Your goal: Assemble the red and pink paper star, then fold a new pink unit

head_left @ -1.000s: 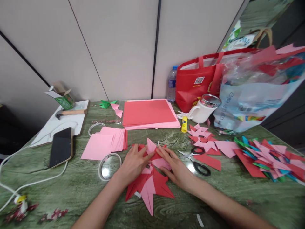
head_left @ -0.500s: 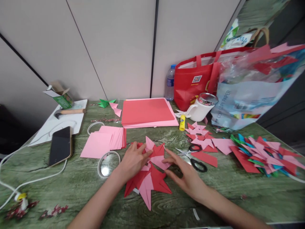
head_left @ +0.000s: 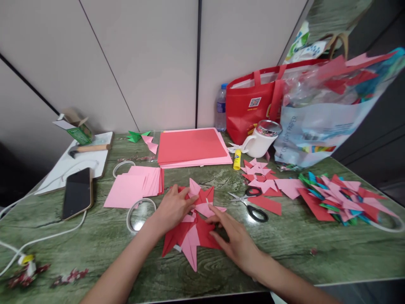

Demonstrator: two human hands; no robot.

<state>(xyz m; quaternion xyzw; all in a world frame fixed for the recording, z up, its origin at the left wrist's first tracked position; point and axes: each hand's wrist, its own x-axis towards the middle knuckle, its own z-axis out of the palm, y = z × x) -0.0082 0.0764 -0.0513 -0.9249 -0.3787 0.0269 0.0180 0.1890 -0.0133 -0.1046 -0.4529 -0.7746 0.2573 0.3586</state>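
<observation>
A red and pink folded paper star point(head_left: 191, 236) with many points lies flat on the table in front of me. My left hand point(head_left: 174, 207) presses on its upper left part, fingers spread over the folds and holding it down. At the star's right side is my right hand point(head_left: 232, 234), its index finger extended over a pink point. A small whitish strip, like tape point(head_left: 207, 201), is at that fingertip, while the thumb stays apart lower down. Another pale strip point(head_left: 177, 248) shows under the star's lower left edge. Black-handled scissors point(head_left: 248, 200) lie open to the right.
Tape rolls point(head_left: 128, 217) and pink paper squares point(head_left: 125, 190) lie left, beyond them a phone point(head_left: 77, 194) and hammer point(head_left: 91, 147). Behind are red sheets point(head_left: 193, 145), a glue stick point(head_left: 237, 160) and a white mug point(head_left: 259, 143). Folded pieces point(head_left: 341, 198) pile up right, below the bags.
My right hand has moved left over the star, bringing the whitish strip onto the pink point. My left hand stays on the star. The whole view has shifted slightly.
</observation>
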